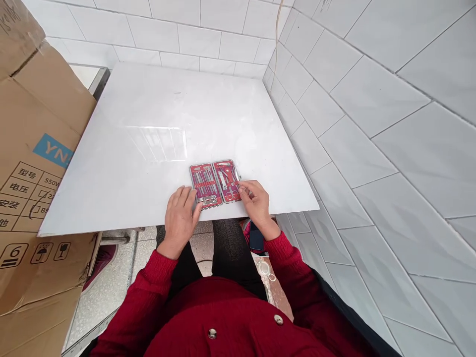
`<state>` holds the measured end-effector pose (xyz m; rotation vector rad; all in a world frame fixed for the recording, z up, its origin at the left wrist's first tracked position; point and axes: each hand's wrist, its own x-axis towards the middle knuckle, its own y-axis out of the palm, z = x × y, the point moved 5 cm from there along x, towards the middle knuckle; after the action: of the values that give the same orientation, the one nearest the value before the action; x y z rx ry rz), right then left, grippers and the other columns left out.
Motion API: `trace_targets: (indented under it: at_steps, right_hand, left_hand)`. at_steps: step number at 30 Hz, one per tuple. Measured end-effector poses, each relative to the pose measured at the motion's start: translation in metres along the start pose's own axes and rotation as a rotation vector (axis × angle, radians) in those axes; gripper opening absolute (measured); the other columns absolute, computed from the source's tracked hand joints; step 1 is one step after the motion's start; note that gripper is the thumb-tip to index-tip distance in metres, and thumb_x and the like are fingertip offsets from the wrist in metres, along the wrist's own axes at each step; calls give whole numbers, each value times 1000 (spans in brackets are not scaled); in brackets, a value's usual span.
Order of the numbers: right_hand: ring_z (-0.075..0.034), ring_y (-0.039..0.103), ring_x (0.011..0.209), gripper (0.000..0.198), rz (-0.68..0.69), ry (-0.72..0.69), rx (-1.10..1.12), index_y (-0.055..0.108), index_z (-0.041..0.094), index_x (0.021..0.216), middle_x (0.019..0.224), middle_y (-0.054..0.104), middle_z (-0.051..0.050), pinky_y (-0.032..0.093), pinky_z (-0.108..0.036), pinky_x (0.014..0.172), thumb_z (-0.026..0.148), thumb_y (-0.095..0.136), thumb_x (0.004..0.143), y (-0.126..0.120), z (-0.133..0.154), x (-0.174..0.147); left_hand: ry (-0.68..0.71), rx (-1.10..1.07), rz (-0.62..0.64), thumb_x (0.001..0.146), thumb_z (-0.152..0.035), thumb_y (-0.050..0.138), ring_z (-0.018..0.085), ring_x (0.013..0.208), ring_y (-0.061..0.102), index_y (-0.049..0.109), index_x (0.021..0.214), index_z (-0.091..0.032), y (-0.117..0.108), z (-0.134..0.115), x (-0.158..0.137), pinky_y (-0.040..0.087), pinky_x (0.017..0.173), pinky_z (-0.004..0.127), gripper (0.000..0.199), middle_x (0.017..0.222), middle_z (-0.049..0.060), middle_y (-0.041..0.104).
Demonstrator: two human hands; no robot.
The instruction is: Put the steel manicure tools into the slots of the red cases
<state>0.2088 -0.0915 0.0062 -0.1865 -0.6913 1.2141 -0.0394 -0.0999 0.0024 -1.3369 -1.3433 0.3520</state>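
Note:
An opened manicure set [211,184] with a red lining lies near the front edge of the white table. Its left half carries several slim metal tools, with a nail clipper [208,201] along the bottom. In the right half are another nail clipper [223,180], small scissors [231,192] and a curved metal tool [235,173]. My left hand [180,213] rests with fingers outstretched, its thumb at the case's lower left corner. At the case's right edge, my right hand [255,201] has thumb and forefinger pinched together; what they grip is too small to make out.
The white table [156,109] reaches back to a tiled wall [201,34]. Another tiled wall [357,124] runs close along its right side. Tall cardboard boxes [37,163] stand against the left side. A dark phone [256,238] lies below the front edge, near my right knee.

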Motion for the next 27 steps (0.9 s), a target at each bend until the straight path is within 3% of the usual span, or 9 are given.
trace_targets:
  at_steps: [9, 15, 20, 27]
  right_hand:
    - [-16, 62, 78, 17, 346, 0, -306, 75, 21, 85, 80, 69, 0, 39, -27, 69, 26, 63, 97, 34, 44, 24]
    - [-17, 65, 82, 20, 511, 7, -555, 74, 20, 85, 87, 77, -1, 34, -28, 66, 30, 63, 98, 59, 68, 51]
    - [-19, 69, 87, 23, 621, -25, -687, 76, 20, 87, 91, 79, -3, 37, -29, 67, 30, 59, 99, 81, 86, 66]
    - [-27, 73, 102, 30, 692, -24, -909, 78, 16, 106, 106, 80, -14, 49, -31, 81, 33, 53, 100, 111, 94, 78]
  left_hand:
    - [34, 43, -37, 104, -28, 53, 37, 139, 55, 66, 130, -14, 6, -3, -5, 46, 114, 56, 32, 138, 20, 66]
    - [74, 56, -95, 103, -24, 55, 36, 133, 61, 68, 125, -13, 3, -5, -8, 48, 112, 54, 28, 132, 17, 70]
    - [90, 45, -125, 103, -24, 56, 34, 130, 63, 70, 120, -16, 1, -4, -12, 50, 111, 52, 24, 129, 15, 72]
    - [85, -4, -117, 103, -23, 56, 34, 132, 62, 71, 119, -16, 2, -3, -15, 49, 112, 53, 23, 131, 16, 71]
